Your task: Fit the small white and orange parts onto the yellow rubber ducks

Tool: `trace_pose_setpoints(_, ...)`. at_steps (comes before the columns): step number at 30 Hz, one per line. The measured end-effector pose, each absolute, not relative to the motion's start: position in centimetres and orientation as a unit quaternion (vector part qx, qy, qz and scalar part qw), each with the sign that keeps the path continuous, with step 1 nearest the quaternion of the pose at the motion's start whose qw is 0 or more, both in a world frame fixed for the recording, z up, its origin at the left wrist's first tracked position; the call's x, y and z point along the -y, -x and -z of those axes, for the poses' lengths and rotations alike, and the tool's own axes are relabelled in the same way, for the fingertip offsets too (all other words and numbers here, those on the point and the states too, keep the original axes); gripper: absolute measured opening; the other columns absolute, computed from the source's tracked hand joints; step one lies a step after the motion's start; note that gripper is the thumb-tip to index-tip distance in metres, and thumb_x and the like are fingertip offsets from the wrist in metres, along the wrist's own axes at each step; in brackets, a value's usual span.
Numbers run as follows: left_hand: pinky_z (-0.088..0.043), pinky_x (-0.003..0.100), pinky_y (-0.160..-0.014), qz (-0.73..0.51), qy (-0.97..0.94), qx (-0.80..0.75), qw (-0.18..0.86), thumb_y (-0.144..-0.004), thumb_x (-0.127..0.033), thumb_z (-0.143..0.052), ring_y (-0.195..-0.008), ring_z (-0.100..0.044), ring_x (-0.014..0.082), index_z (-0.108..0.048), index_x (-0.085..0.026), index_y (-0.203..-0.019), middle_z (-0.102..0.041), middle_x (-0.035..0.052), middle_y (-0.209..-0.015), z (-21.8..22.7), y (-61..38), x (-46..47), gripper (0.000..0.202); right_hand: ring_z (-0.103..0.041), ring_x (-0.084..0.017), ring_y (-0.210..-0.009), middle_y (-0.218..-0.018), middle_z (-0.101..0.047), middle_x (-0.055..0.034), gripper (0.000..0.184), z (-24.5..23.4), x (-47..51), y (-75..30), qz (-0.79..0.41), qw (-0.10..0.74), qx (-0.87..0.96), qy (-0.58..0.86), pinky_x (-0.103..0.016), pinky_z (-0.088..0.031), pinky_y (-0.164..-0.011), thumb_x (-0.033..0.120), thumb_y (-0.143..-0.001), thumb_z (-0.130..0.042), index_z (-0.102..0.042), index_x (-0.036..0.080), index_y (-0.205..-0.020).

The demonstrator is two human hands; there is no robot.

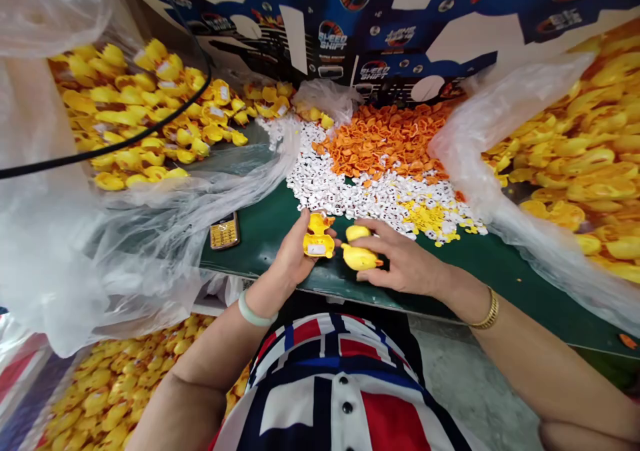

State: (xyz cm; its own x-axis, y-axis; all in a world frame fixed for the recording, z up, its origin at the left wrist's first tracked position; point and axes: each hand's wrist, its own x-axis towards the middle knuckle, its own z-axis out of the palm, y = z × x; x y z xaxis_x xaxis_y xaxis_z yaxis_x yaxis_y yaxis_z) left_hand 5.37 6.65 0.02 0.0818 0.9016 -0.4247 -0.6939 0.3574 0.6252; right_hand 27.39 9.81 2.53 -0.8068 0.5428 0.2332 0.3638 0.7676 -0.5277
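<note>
My left hand (293, 254) is closed on a yellow duck half-shell (319, 236), its hollow inner side with a white patch facing up. Beside it my right hand (400, 261) grips a yellow duck piece (359, 256) with an orange beak, fingers curled over it. Both hands hover over the near edge of the green table (265, 228). Just beyond them lie piles of small white round parts (345, 191), orange beak parts (390, 141) and small yellow parts (427, 216).
Clear plastic bags of yellow duck shells lie at the left (145, 108) and right (585, 151). A mobile phone (224, 230) rests on the table by the left bag. Blue printed cartons (350, 31) stand behind. Another bag of duck shells (113, 384) sits on the floor.
</note>
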Motion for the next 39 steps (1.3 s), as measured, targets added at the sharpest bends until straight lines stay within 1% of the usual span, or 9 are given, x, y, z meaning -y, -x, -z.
trace_pose_setpoints(2, -0.054, 0.027, -0.059, -0.557, -0.131, -0.388, 0.723, -0.089, -0.062, -0.057, -0.069, -0.069, 0.0192, -0.063, -0.016, -0.111, -0.070, 0.0062, -0.081, 0.1, -6.0, -6.8, 0.051, -0.050, -0.030, -0.130, -0.142, -0.044, -0.0136, 0.051, -3.4, -9.6, -26.7, -0.238, 0.262, 0.901, 0.253, -0.052, -0.045, -0.108, 0.034, -0.083, -0.073, -0.054, 0.026, -0.130)
trace_pose_setpoints(4, -0.054, 0.026, -0.063, -0.557, -0.130, -0.384, 0.725, -0.088, -0.063, -0.056, -0.073, -0.069, 0.0179, -0.066, -0.015, -0.109, -0.072, 0.0072, -0.087, 0.1, -6.8, -6.9, 0.052, -0.048, -0.031, -0.132, -0.143, -0.042, -0.0135, 0.049, -4.0, -9.4, -25.5, -0.225, 0.286, 0.898, 0.249, -0.052, -0.044, -0.109, 0.031, -0.084, -0.071, -0.054, 0.027, -0.130)
trace_pose_setpoints(7, -0.054, 0.027, -0.063, -0.551, -0.128, -0.380, 0.731, -0.089, -0.066, -0.052, -0.073, -0.069, 0.0188, -0.068, -0.013, -0.103, -0.072, 0.0083, -0.087, 0.1, -7.5, -7.1, 0.057, -0.047, -0.032, -0.132, -0.144, -0.041, -0.0130, 0.043, -4.3, -9.3, -23.6, -0.189, 0.260, 0.912, 0.256, -0.052, -0.046, -0.107, 0.026, -0.084, -0.066, -0.056, 0.027, -0.126)
trace_pose_setpoints(11, -0.055, 0.028, -0.063, -0.566, -0.108, -0.391, 0.718, -0.091, -0.068, -0.045, -0.071, -0.069, 0.0191, -0.067, -0.013, -0.099, -0.071, 0.0076, -0.081, 0.1, -7.5, -7.1, 0.059, -0.052, -0.032, -0.122, -0.135, -0.047, -0.0146, 0.038, -3.8, -9.6, -22.2, -0.150, 0.229, 0.925, 0.264, -0.051, -0.049, -0.101, 0.026, -0.085, -0.064, -0.059, 0.023, -0.122)
trace_pose_setpoints(16, -0.055, 0.028, -0.062, -0.577, -0.125, -0.394, 0.705, -0.088, -0.071, -0.047, -0.070, -0.069, 0.0193, -0.067, -0.014, -0.100, -0.070, 0.0070, -0.079, 0.3, -7.6, -6.9, 0.062, -0.056, -0.029, -0.110, -0.124, -0.054, -0.0109, 0.031, -4.2, -9.9, -22.1, -0.169, 0.196, 0.925, 0.277, -0.045, -0.053, -0.091, 0.027, -0.083, -0.066, -0.064, 0.026, -0.115)
trace_pose_setpoints(21, -0.056, 0.029, -0.065, -0.573, -0.155, -0.371, 0.714, -0.087, -0.075, -0.044, -0.078, -0.070, 0.0217, -0.067, -0.014, -0.104, -0.072, 0.0089, -0.084, 0.7, -7.5, -6.8, 0.068, -0.058, -0.027, -0.108, -0.125, -0.053, -0.0102, 0.029, -4.7, -10.1, -22.4, -0.185, 0.177, 0.924, 0.284, -0.044, -0.053, -0.090, 0.030, -0.084, -0.067, -0.066, 0.026, -0.113)
trace_pose_setpoints(28, -0.056, 0.029, -0.064, -0.569, -0.141, -0.337, 0.737, -0.087, -0.074, -0.045, -0.077, -0.070, 0.0220, -0.069, -0.014, -0.103, -0.072, 0.0097, -0.084, 0.8, -7.1, -6.9, 0.068, -0.057, -0.028, -0.114, -0.135, -0.049, -0.0105, 0.040, -5.4, -10.0, -22.6, -0.197, 0.204, 0.918, 0.277, -0.046, -0.052, -0.096, 0.030, -0.084, -0.067, -0.061, 0.028, -0.124)
trace_pose_setpoints(33, -0.057, 0.030, -0.066, -0.574, -0.114, -0.368, 0.723, -0.090, -0.072, -0.041, -0.075, -0.070, 0.0201, -0.068, -0.016, -0.100, -0.071, 0.0074, -0.083, 0.6, -7.3, -6.8, 0.064, -0.056, -0.029, -0.113, -0.129, -0.052, -0.0107, 0.034, -4.8, -9.7, -22.0, -0.176, 0.183, 0.929, 0.270, -0.045, -0.053, -0.093, 0.026, -0.084, -0.066, -0.063, 0.026, -0.118)
trace_pose_setpoints(39, -0.056, 0.029, -0.067, -0.579, -0.122, -0.356, 0.723, -0.090, -0.071, -0.042, -0.077, -0.070, 0.0196, -0.068, -0.015, -0.102, -0.072, 0.0077, -0.086, 0.7, -7.2, -6.7, 0.063, -0.058, -0.027, -0.107, -0.127, -0.053, -0.0111, 0.031, -4.4, -10.1, -22.0, -0.176, 0.163, 0.929, 0.283, -0.043, -0.054, -0.090, 0.029, -0.086, -0.065, -0.064, 0.025, -0.116)
